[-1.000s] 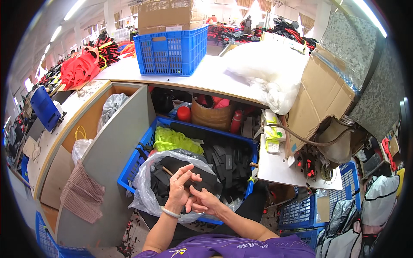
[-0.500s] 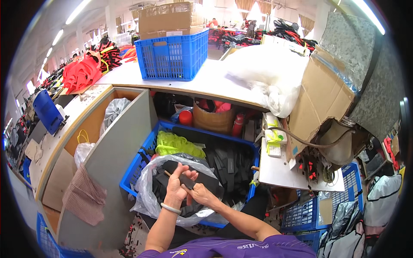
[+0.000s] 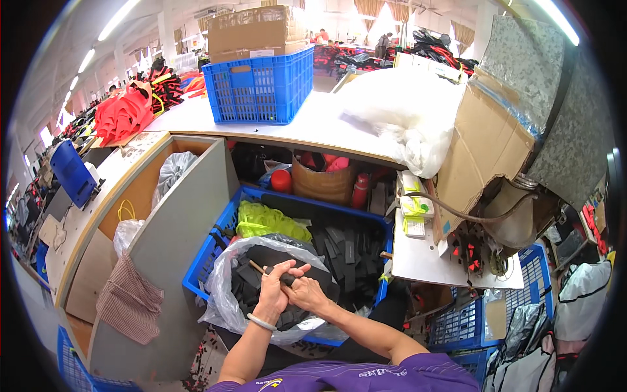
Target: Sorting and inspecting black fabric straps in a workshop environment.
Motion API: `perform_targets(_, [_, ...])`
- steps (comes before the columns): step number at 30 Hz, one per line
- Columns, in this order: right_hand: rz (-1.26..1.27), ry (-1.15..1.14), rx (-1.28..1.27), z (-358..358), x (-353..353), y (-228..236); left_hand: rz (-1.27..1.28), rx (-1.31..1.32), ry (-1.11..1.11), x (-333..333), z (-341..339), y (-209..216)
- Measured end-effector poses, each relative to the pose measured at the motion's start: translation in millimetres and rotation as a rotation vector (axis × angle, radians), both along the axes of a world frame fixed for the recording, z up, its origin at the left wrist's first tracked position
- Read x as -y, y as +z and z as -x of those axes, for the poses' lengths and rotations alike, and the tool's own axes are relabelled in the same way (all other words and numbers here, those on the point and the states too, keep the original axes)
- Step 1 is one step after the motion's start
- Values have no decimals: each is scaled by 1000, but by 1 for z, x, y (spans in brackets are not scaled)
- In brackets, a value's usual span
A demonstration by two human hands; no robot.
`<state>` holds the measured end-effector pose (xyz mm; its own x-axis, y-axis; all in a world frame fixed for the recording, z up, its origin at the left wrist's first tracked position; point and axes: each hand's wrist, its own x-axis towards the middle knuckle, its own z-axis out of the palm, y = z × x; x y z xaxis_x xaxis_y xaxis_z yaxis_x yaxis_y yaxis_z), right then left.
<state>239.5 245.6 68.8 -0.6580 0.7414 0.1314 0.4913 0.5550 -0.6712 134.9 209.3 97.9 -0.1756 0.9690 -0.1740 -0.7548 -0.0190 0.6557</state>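
1 blue crate (image 3: 258, 91) and 1 white bag (image 3: 401, 101) rest atop a white table (image 3: 320, 121); packs (image 3: 415, 209) sit on a shelf (image 3: 418, 262).

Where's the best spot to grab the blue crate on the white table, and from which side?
Probably by the handle slot high on the near face of the blue crate, coming from the front: that slot faces the viewer, while a cardboard box sits on top. Brown shows through the slot, so finger room is unclear.

We hold a black piece (image 3: 287, 279) between our left hand (image 3: 273, 292) and right hand (image 3: 309, 294), over a plastic bag (image 3: 221, 287) of dark scraps (image 3: 244, 281); beyond it, a blue crate (image 3: 208, 262) holds a yellow bundle (image 3: 268, 221)
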Motion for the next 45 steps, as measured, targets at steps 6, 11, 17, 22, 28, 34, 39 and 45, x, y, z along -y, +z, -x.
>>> perform_targets(6, [614,161,-219,-2,-2,45,10,216,46,-3,20,14])
perform_targets(11, [1094,50,-802,5,16,26,-109,303,129,-7,23,-6])
perform_targets(17, [1458,245,-809,-4,21,32,-67,-113,223,6,15,-1])
perform_targets(22, [1457,19,-1075,-2,28,19,110,-104,274,3,12,-6])
perform_targets(28, [472,-58,-633,6,39,-3,30,-30,271,6,7,5])
perform_targets(34, [158,23,-495,10,21,1,-47,-66,137,9,3,14])
perform_targets(39, [935,318,-465,5,6,38,145,173,5,4,29,11])
perform_targets(45, [1044,-17,-919,26,14,5,18,246,164,-12,32,-18])
